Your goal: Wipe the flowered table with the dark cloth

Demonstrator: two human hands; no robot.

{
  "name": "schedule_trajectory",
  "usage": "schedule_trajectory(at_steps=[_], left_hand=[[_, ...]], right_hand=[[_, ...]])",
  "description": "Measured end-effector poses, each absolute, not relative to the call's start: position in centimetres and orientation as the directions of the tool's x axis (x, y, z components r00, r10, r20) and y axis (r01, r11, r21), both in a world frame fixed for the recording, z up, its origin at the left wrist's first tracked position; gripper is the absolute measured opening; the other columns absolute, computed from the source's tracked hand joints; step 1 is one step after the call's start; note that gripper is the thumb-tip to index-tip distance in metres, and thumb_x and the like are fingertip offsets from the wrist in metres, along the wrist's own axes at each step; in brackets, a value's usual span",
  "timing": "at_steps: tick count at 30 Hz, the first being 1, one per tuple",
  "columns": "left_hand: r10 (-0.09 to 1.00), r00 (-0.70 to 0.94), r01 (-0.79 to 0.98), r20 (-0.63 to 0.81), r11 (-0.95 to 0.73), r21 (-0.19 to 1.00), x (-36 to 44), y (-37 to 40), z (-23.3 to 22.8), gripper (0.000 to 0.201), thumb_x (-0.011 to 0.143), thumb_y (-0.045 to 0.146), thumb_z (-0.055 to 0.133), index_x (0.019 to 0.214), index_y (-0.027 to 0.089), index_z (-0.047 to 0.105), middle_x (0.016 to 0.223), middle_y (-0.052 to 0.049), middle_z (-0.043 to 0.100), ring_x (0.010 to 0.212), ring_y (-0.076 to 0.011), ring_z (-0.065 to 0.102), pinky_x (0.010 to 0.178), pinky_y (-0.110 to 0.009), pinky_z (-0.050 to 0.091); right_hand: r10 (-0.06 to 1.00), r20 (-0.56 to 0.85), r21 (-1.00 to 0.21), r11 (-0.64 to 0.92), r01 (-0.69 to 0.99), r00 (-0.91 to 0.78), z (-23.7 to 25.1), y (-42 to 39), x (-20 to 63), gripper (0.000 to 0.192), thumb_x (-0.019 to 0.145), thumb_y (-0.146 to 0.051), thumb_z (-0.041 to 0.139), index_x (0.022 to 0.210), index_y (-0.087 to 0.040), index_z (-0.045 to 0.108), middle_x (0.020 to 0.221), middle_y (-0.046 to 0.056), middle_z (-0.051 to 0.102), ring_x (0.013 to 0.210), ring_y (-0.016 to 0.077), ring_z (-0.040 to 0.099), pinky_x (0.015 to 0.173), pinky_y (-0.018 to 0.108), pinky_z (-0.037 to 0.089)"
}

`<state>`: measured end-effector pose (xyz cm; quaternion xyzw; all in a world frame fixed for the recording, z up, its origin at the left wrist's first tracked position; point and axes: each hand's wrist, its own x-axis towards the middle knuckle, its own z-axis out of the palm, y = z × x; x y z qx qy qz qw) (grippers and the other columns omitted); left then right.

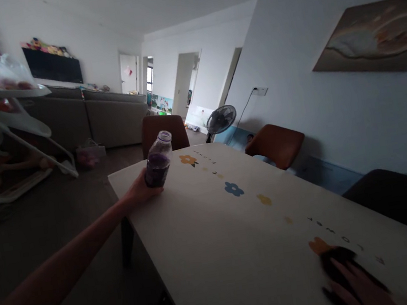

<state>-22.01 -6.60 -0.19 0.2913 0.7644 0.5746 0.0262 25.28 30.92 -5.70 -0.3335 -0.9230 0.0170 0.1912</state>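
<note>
Head view: the left hand (pixel 140 188) reaches far across and closes around the lower half of a bottle (pixel 158 160) standing upright at the far left corner of the bench (pixel 218 252). The right hand (pixel 355 286) lies flat, fingers spread, pressing a dark cloth (pixel 340 260) onto the near right part of the bench.

Judging by this, the bottle is best kept upright and gripped low and firm, since its neck looks open with no cap, and the cloth is best kept flat under an even palm.

The bottle is clear plastic, rounded, narrowing to a short neck, with dark purple contents. The bench top is smooth, pale and matt, printed with small flowers in orange, blue and yellow. The cloth looks soft and crumpled; its weave is too blurred to tell.
</note>
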Motion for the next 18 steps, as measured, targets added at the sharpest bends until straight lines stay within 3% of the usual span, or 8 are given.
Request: schedule_trajectory(at_steps=[2, 5, 9, 12, 18], left_hand=[[0.461, -0.840, 0.396, 0.287, 0.158, 0.905, -22.1, -6.5, -0.2, 0.079, 0.052, 0.039, 0.077, 0.121, 0.014, 0.049, 0.113, -0.010, 0.061, 0.105, -0.0262, 0.056, 0.094, -0.039, 0.044], [0.443, -0.855, 0.362, 0.270, 0.137, 0.922, -22.3, -6.4, -0.4, 0.083, 0.051, 0.040, 0.079, 0.124, 0.015, 0.049, 0.113, -0.010, 0.062, 0.103, -0.0262, 0.057, 0.092, -0.039, 0.046], [0.447, -0.851, 0.370, 0.274, 0.141, 0.918, -22.1, -6.5, -0.4, 0.077, 0.055, 0.040, 0.078, 0.124, 0.017, 0.051, 0.113, -0.009, 0.063, 0.100, -0.0253, 0.059, 0.090, -0.038, 0.047], [0.433, -0.871, 0.318, 0.231, 0.140, 0.938, -22.0, -6.5, -0.3, 0.079, 0.053, 0.040, 0.079, 0.123, 0.017, 0.051, 0.110, -0.009, 0.064, 0.100, -0.0258, 0.060, 0.086, -0.036, 0.049], [0.408, -0.900, 0.248, 0.150, 0.197, 0.949, -21.6, -6.4, -0.2, 0.078, 0.052, 0.047, 0.080, 0.121, 0.023, 0.055, 0.108, -0.003, 0.066, 0.098, -0.0258, 0.060, 0.086, -0.039, 0.050]], right_hand=[[0.591, 0.237, -0.156, 0.806, 0.570, -0.771, -5.6, 29.8, 21.7, 0.082, 0.083, -0.077, 0.021, 0.140, -0.026, 0.052, 0.143, 0.013, 0.046, 0.138, 0.0322, 0.033, 0.111, 0.055, 0.035], [0.551, 0.123, -0.105, 0.834, 0.541, -0.826, -4.0, 27.1, 15.0, 0.080, 0.088, -0.068, 0.021, 0.144, -0.016, 0.046, 0.151, 0.013, 0.034, 0.142, 0.0303, 0.025, 0.115, 0.054, 0.026], [0.512, 0.003, -0.047, 0.858, 0.511, -0.859, -1.2, 23.4, 6.3, 0.067, 0.096, -0.053, 0.030, 0.150, -0.014, 0.035, 0.156, 0.015, 0.023, 0.144, 0.0290, 0.018, 0.117, 0.052, 0.019], [0.407, -0.039, -0.114, 0.906, 0.408, -0.913, -0.1, 20.9, 0.6, 0.063, 0.100, -0.047, 0.035, 0.152, -0.012, 0.032, 0.157, 0.018, 0.017, 0.145, 0.0324, 0.014, 0.116, 0.053, 0.015], [0.187, -0.051, -0.218, 0.957, 0.193, -0.981, 0.2, 17.2, -8.5, 0.059, 0.103, -0.052, 0.034, 0.154, -0.024, 0.028, 0.160, 0.006, 0.013, 0.146, 0.0279, 0.010, 0.118, 0.050, 0.010]])
